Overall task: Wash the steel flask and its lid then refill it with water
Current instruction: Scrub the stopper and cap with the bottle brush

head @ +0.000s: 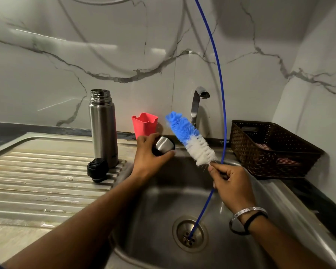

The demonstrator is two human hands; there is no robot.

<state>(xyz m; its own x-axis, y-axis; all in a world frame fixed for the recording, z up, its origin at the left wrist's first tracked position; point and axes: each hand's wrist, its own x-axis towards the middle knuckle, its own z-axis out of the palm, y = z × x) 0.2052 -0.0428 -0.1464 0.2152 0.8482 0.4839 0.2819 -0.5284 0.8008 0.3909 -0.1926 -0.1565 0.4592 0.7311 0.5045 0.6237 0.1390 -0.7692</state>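
The steel flask [103,127] stands upright and uncapped on the ribbed drainboard left of the sink. Its black stopper [97,169] lies on the drainboard at the flask's foot. My left hand [149,155] grips the steel cup lid [164,145] over the sink's back left corner, its mouth turned to the right. My right hand [228,182] pinches the wire handle of a blue and white bottle brush [190,138]. The bristles slant up and to the left, just right of the lid and apart from it.
A thin blue tube [220,90] hangs from above into the sink drain [190,233]. The tap [199,102] stands behind the steel sink [159,220]. A red plastic cup [145,124] sits by the wall. A brown woven basket [268,150] with cloths sits to the right.
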